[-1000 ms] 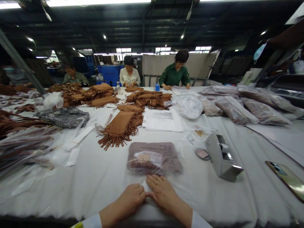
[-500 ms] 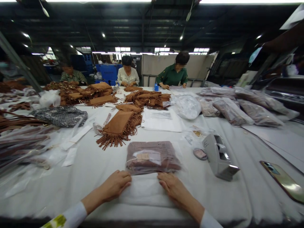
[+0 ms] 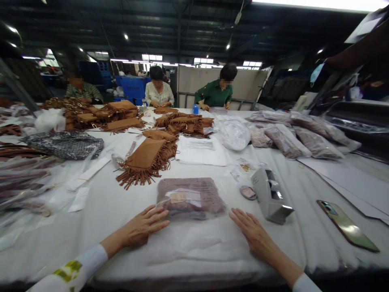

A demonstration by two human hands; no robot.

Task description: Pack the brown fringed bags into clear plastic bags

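A brown folded item in a clear plastic bag (image 3: 191, 198) lies flat in front of me, with a white sheet and a tan tag showing through the film. The bag's loose clear end (image 3: 194, 247) spreads toward the table's near edge. My left hand (image 3: 145, 226) rests at the bag's left side, fingers stretched out and apart, fingertips at the film. On the right, my right hand (image 3: 251, 231) lies flat with its fingers extended, just past the bag's right edge. Neither hand grips anything.
A grey tape dispenser (image 3: 272, 196), a round dish (image 3: 248, 192) and a phone (image 3: 346, 225) sit to the right. Fringed brown suede pieces (image 3: 146, 158) and white paper (image 3: 200, 150) lie beyond the bag. Several filled bags (image 3: 287, 140) are piled back right. Co-workers (image 3: 217, 91) work across the table.
My right hand has moved right, off the bag's near edge, and its fingers have straightened. My left hand has opened from curled fingers. The bag's loose end now lies spread wider.
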